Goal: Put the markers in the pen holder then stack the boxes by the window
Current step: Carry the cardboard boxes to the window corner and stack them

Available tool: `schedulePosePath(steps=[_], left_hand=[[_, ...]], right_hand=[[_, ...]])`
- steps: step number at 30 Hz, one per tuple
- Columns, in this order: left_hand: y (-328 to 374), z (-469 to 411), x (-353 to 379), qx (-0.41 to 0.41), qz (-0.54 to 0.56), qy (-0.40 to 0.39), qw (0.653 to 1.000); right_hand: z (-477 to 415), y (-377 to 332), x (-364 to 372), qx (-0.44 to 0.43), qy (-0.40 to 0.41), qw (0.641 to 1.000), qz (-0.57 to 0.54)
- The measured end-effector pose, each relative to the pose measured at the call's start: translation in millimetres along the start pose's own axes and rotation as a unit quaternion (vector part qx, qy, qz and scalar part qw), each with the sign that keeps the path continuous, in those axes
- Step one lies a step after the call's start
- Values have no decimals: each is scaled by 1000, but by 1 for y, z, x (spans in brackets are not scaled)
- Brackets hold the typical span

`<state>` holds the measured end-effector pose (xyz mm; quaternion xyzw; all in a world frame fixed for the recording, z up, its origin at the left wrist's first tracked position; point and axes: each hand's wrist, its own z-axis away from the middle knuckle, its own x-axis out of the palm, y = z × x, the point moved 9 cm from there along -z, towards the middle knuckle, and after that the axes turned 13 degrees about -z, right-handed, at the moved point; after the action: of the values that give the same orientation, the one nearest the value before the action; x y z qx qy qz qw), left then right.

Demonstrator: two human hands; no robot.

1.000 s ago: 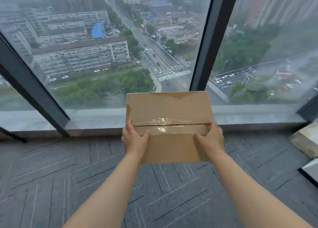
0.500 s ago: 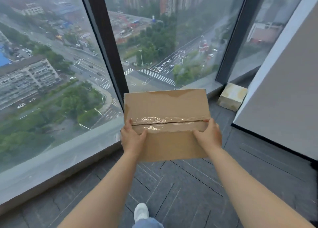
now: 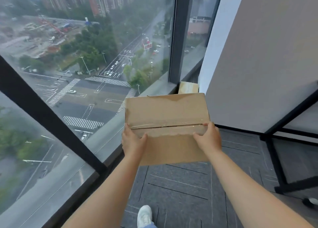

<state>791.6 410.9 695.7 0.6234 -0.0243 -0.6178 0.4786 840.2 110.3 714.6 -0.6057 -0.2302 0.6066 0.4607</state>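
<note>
We see one cardboard box [image 3: 167,124] held off the floor, centre of frame, a bit right. Its top face tilts toward the camera. Clear tape [image 3: 165,124] runs along the centre seam, and the seam is slightly gapped. The paper skin is torn in a strip at the far edge and in a ragged band just below the seam.

Left hand [image 3: 133,140] grips the box's left edge. The thumb lies on the top face below the seam; the fingers wrap the side and go under, out of sight. Right hand [image 3: 209,138] mirrors it on the right edge: thumb on top, one fingertip at the seam end, the rest curled round the side. Both hands pinch the box between thumb and fingers. Both forearms come in from the bottom of frame.

Second box [image 3: 188,87] shows just above the held one, in the corner where the window sill [image 3: 106,134] meets the grey wall [image 3: 266,55]. It is mostly hidden behind the held box and only its upper part shows. We can't tell whether the two touch.

Window [image 3: 86,55] fills the left and upper left, with black mullions [image 3: 43,112] crossing it and a street junction far below. The grey wall takes the upper right. Black table frame [image 3: 278,158] at the right edge, caster [image 3: 309,201] at lower right. Dark grey carpet [image 3: 180,184] below the box. White shoe [image 3: 144,216] at bottom centre.
</note>
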Motion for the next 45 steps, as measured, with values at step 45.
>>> schedulePosePath(steps=[45], left_hand=[[272,-449,260,-163,-49,-69,983]], right_hand=[[-605,-36,108,91,-122,986,65]])
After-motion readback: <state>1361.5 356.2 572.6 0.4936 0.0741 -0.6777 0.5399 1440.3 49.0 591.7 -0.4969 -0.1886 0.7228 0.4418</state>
